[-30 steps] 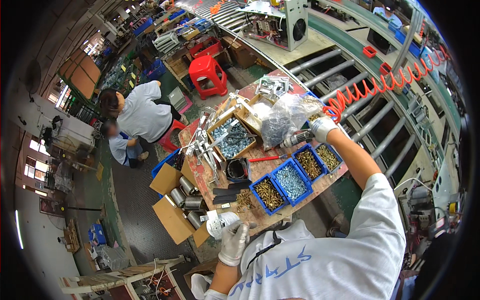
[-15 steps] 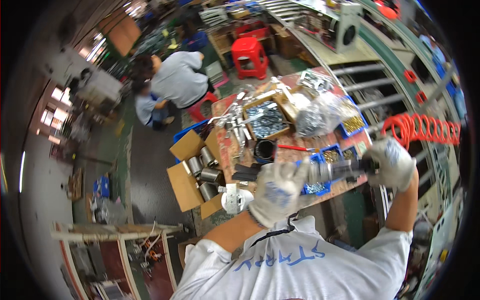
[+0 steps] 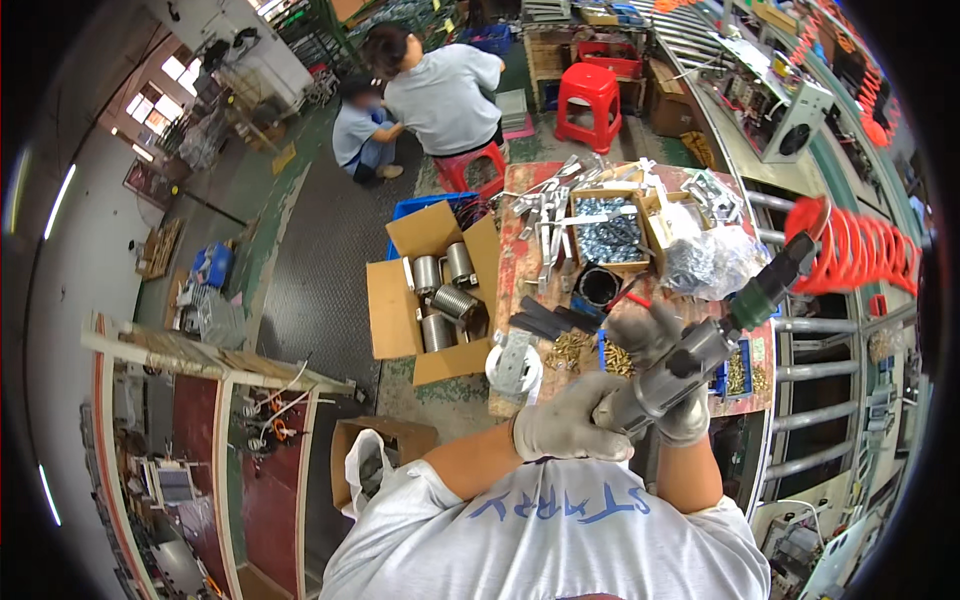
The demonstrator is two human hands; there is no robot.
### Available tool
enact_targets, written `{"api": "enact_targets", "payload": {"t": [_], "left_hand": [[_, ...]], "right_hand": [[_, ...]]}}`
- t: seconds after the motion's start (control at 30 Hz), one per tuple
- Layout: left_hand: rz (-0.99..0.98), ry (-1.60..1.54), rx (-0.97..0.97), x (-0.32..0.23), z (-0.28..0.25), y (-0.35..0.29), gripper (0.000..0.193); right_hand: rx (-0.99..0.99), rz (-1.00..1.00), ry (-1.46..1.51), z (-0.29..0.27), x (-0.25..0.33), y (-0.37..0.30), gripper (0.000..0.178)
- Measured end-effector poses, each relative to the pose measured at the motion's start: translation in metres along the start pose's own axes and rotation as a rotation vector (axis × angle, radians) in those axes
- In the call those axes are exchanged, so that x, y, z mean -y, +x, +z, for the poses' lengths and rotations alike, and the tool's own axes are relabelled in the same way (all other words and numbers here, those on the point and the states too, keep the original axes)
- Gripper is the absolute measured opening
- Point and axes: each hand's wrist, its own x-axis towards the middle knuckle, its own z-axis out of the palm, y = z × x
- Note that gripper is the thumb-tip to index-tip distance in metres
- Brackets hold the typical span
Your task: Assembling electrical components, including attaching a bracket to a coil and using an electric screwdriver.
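A grey cylindrical power screwdriver (image 3: 668,376) with a green collar and a black end slants up to the right in front of me. My left hand (image 3: 568,416), in a whitish work glove, is closed round its lower end. Beneath the tool's body lies my right hand (image 3: 684,418), gloved too, with its palm side against the tool. Its fingers reach past the far side of the tool and are smeared by motion, so their grip is unclear. Close to the black end hangs a red coiled hose (image 3: 835,250); I cannot tell whether they are joined.
The worn red bench (image 3: 515,385) bears a box of dark screws (image 3: 608,228), metal brackets (image 3: 548,225), brass fasteners (image 3: 568,352), a plastic bag (image 3: 712,262) and a white roll (image 3: 513,368). To its left stands a carton of metal cylinders (image 3: 398,312). Two people sit or crouch beyond, near a red stool (image 3: 589,105).
The screwdriver has swung from level to steeply slanted, closer to my body. My right hand has moved in from the far right to beneath the tool. My view has shifted.
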Motion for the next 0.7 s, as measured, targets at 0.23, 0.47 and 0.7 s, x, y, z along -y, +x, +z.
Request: {"api": "enact_targets", "payload": {"t": [0.23,0.47,0.7], "left_hand": [[0.144,-0.423,-0.154,0.023,-0.042,-0.044,0.047],[-0.068,-0.75,-0.79,0.088,-0.109,-0.131,0.03],[-0.024,-0.794,-0.795,0.108,-0.099,-0.158,0.018]], "right_hand": [[0.238,-0.038,0.169,0.057,-0.032,0.033,0.07],[-0.185,-0.102,0.124,0.075,-0.009,0.018,0.051],[-0.022,-0.106,0.43,0.085,-0.01,0.016,0.048]]}}
